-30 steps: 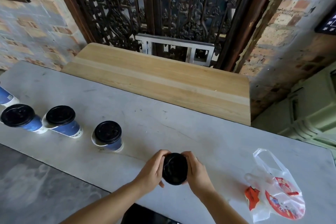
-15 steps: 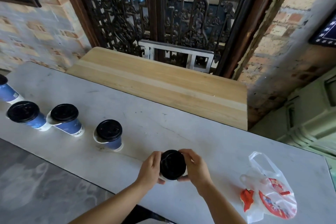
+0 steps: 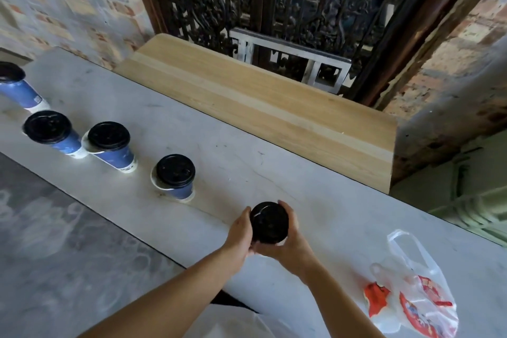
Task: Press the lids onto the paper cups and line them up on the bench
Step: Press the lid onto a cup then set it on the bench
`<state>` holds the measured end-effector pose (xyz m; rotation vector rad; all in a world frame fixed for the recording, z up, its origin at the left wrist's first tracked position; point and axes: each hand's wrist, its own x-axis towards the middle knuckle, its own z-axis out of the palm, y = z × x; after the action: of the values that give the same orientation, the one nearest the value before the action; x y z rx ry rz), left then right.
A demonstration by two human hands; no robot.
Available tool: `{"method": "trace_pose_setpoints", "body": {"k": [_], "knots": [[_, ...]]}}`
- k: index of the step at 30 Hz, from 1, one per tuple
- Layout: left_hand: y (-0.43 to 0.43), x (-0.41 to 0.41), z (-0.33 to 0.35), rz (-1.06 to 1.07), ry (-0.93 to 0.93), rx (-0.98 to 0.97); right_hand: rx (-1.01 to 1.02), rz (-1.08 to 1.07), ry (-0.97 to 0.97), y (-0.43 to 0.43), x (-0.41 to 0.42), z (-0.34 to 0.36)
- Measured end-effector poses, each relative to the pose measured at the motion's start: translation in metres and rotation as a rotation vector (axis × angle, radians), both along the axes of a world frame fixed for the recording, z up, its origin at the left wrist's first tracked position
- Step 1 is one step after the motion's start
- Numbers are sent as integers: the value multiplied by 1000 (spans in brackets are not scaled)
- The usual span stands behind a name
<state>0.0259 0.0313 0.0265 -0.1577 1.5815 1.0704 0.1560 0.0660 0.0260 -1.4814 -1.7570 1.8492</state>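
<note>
A paper cup with a black lid point(image 3: 269, 223) stands near the front edge of the grey stone bench point(image 3: 343, 217); only its lid shows from above. My left hand point(image 3: 242, 230) grips its left side and my right hand point(image 3: 291, 245) wraps around its right and near side. To the left, several blue paper cups with black lids stand in a row along the bench: one point(image 3: 175, 177), one point(image 3: 111, 145), one point(image 3: 50, 132), and one at the frame's left edge point(image 3: 15, 85).
A clear plastic bag with red print point(image 3: 411, 296) lies on the bench at the right. A wooden board point(image 3: 260, 107) runs behind the bench, below a dark ornate iron grille point(image 3: 274, 0). Brick walls flank both sides. Grey floor point(image 3: 55, 241) lies at lower left.
Both hands stay around the lidded cup near the bench's front edge, closing in lower around its sides. The camera has swung left, bringing more of the cup row into view.
</note>
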Motion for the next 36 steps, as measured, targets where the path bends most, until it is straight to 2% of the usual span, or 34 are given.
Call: {"method": "trace_pose_setpoints", "body": {"k": [2,4,7,9,13,16,19,25,29,36], "knots": [[1,-4,-3,-60,39,53,88,-40,-72,5,-5,-3],[1,-10,-11,-170,165,128,128,-87,-146,15,-9,-6],[5,-24,-33,-530,559,198,139,-138,-198,39,-13,-8],[9,-33,-56,-741,818,108,150,-167,-173,56,-14,-8],[11,-46,-104,-882,1233,-106,141,-215,-150,79,-18,-6],[12,-57,-129,-901,1269,-199,102,-273,-89,76,-29,-13],[9,-59,-146,-880,1326,-193,93,-275,-89,66,-31,-27],[13,-55,-151,-900,1312,-261,-8,-132,-268,59,-31,-54],[10,-54,-152,-865,1331,-288,43,-35,-371,71,-38,-49],[10,-53,-152,-754,1355,-251,409,524,-675,150,-76,49]]}}
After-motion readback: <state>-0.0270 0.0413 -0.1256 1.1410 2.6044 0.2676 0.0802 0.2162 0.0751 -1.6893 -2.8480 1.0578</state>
